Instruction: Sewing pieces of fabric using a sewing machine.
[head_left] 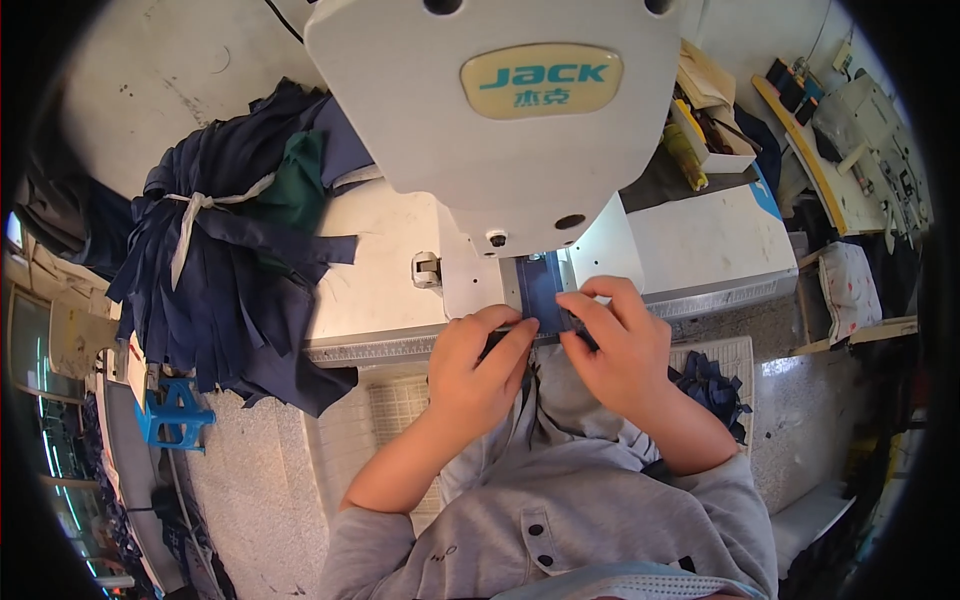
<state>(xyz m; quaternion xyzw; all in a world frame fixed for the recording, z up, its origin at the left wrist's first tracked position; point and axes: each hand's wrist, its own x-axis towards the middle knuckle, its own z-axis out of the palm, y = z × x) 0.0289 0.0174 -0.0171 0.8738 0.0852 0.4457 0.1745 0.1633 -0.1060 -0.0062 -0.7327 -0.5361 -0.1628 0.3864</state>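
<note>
A narrow dark blue fabric strip (540, 288) runs from under the head of a white sewing machine (420, 130) toward me, over the table's front edge. My left hand (475, 365) pinches the strip's left edge between thumb and fingers. On the opposite edge, my right hand (622, 350) pinches the same strip, its fingertips a short way from the left ones. Both hands are just in front of the machine's bed. The machine head hides the strip's far end.
A tied bundle of navy fabric pieces (220, 225) hangs over the table at left, with green cloth (300, 170) in it. A box of tools (715, 140) stands at back right. Dark scraps (712, 390) lie in a bin below right. A blue stool (175, 412) stands at lower left.
</note>
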